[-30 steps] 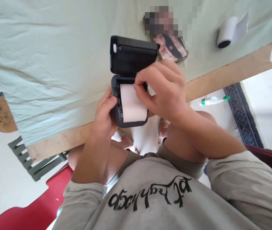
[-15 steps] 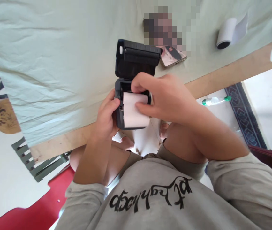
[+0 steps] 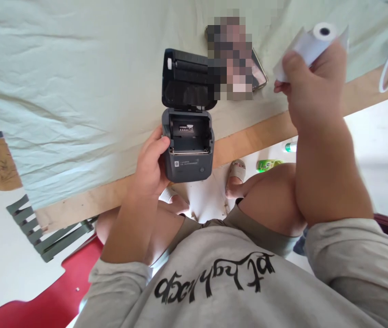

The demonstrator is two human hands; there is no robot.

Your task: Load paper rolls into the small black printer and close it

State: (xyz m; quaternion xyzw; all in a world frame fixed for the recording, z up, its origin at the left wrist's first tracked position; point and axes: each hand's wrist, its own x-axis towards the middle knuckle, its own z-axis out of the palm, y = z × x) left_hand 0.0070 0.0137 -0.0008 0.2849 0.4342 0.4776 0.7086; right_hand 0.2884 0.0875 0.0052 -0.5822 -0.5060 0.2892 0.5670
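— What lies on the bench (image 3: pixel 78 82)?

— One pale green cloth (image 3: pixel 60 54) covers it, leaving a bare wooden edge (image 3: pixel 255 134) nearest the person. One dark printer (image 3: pixel 187 136) sits at that edge, lid up, its paper bay empty. One phone (image 3: pixel 259 73) lies just behind the printer, to its right.

— And the hands?

— The left hand (image 3: pixel 151 166) grips the printer's left side, thumb on its front corner. The right hand (image 3: pixel 312 93) is raised well right of the printer, fingers closed around one white paper roll (image 3: pixel 308 45). Open cloth stretches left of the printer.
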